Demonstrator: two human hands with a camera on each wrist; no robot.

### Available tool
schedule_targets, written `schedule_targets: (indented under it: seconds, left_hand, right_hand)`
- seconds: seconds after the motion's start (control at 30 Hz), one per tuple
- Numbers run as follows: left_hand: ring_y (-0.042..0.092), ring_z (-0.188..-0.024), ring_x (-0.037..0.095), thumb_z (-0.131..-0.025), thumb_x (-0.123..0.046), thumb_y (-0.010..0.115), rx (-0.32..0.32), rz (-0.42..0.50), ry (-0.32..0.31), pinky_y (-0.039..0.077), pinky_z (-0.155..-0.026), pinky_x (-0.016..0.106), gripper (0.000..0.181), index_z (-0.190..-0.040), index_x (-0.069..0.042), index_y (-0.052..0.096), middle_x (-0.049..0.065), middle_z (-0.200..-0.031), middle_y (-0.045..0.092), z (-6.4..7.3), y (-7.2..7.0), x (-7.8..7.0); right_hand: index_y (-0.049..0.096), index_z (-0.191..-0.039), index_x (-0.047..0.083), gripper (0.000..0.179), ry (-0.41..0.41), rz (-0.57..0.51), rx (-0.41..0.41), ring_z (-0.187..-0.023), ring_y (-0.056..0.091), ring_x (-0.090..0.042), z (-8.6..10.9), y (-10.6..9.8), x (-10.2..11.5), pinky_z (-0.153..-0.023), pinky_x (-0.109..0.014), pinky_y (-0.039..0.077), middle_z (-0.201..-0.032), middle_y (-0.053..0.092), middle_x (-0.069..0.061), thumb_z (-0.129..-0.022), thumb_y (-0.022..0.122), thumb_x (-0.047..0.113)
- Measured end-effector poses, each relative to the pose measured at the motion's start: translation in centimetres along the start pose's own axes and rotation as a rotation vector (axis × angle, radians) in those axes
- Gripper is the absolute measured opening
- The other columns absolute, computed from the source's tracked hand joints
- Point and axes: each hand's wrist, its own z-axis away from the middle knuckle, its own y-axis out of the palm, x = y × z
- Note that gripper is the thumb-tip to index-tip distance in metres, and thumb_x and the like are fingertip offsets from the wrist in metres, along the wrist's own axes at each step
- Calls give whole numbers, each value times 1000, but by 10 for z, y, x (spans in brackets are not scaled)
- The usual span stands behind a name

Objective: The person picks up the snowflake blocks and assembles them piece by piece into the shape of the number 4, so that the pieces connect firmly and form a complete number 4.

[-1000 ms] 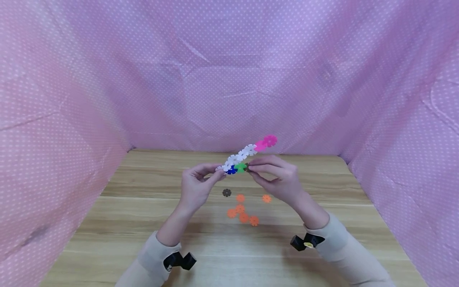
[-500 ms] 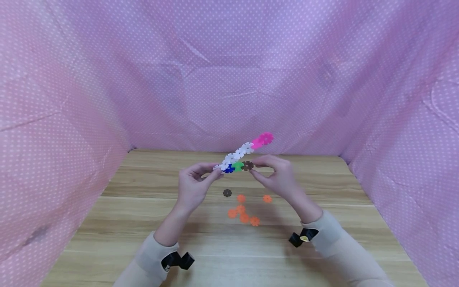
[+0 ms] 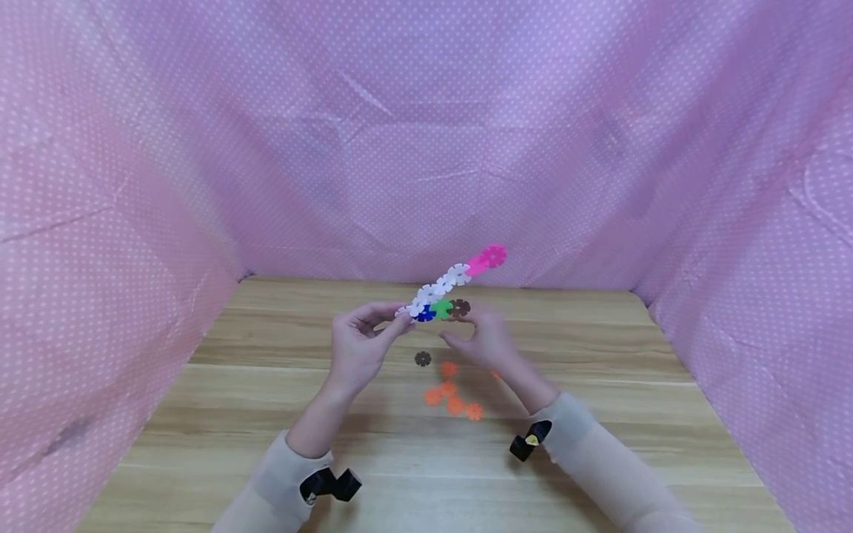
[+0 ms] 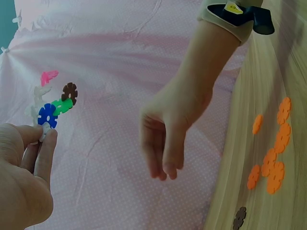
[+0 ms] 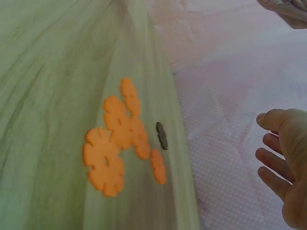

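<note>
My left hand (image 3: 360, 344) pinches a white snowflake disc at the bend of a joined chain of plastic snowflake discs, held above the table. One arm of the chain runs up through several white discs (image 3: 443, 285) to pink discs (image 3: 493, 256). Its other, shorter arm goes from a blue disc (image 4: 47, 116) through a green disc (image 4: 62, 106) to a brown disc (image 4: 70, 93) at its end. Beneath that brown end, my right hand (image 3: 489, 340) holds nothing; its fingers are loosely bent in the right wrist view.
A loose dark brown disc (image 3: 423, 359) lies on the wooden table (image 3: 266, 414). Several orange discs (image 3: 455, 405) lie nearer the person, some overlapping; one is partly hidden by the right wrist. Pink dotted cloth (image 3: 426, 148) surrounds the table at the back and sides.
The right hand has let go of the brown disc, which now stays joined to the green one, and has moved down and left. The left hand with the chain has shifted slightly left.
</note>
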Motion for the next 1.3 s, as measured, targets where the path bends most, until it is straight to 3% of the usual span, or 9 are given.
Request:
schedule_targets:
  seconds: [0.2,0.4,0.63,0.8,0.9,1.0,1.13,1.3]
  left_hand:
    - [79,-84,9,-88,20,71,-2,3,1,70,-81,33,19,-105,27,66,-9,-93,81,0,-1,-1]
    - [79,-86,8,-89,20,71,4,8,-6,70,-82,34,18,-105,26,67,-9,-94,81,1,-3,-2]
    - [78,-85,8,-90,18,72,-7,-1,-10,71,-82,33,17,-105,25,68,-9,-93,81,2,-5,-4]
    - [79,-86,8,-90,16,74,-10,-27,-19,71,-82,32,17,-105,22,70,-10,-92,81,1,-5,-3]
    - [79,-86,8,-90,15,74,-9,-33,-30,71,-82,32,17,-106,22,71,-10,-91,81,0,-4,-3]
    - [78,-85,8,-90,17,73,-7,-10,-30,71,-82,34,19,-106,24,69,-9,-90,81,-1,-2,-3]
    - [78,-84,8,-89,17,73,-9,-1,-18,71,-81,34,19,-105,25,68,-9,-91,81,0,-3,-4]
    - [78,-86,9,-89,17,73,-15,3,-10,71,-82,34,18,-105,25,68,-9,-93,81,1,-7,-4]
  right_hand:
    - [79,-121,10,33,130,-14,183,-108,77,-34,-2,18,-3,-96,-47,68,-117,81,-11,-90,86,18]
    - [74,-130,7,37,221,-70,343,-118,74,-30,-3,34,-7,-101,-44,66,-133,76,-8,-95,81,18]
    - [71,-133,3,36,119,30,487,-130,68,-31,-13,53,-3,-111,-45,61,-136,72,-15,-100,75,17]
    - [69,-135,3,36,-49,149,608,-126,66,-31,-18,61,4,-114,-46,58,-132,72,-16,-101,71,14]
    - [72,-132,4,33,-118,198,638,-127,66,-33,-17,63,4,-117,-47,56,-131,73,-15,-99,72,10]
    - [76,-126,4,30,-120,215,632,-125,67,-33,-15,65,4,-115,-47,57,-127,74,-15,-97,73,5]
    - [80,-115,3,22,-63,179,613,-106,70,-26,-12,63,7,-97,-40,64,-111,76,-12,-96,71,-3]
    - [79,-111,4,19,28,159,598,-104,71,-23,-11,60,9,-94,-38,66,-108,77,-9,-94,74,-4]
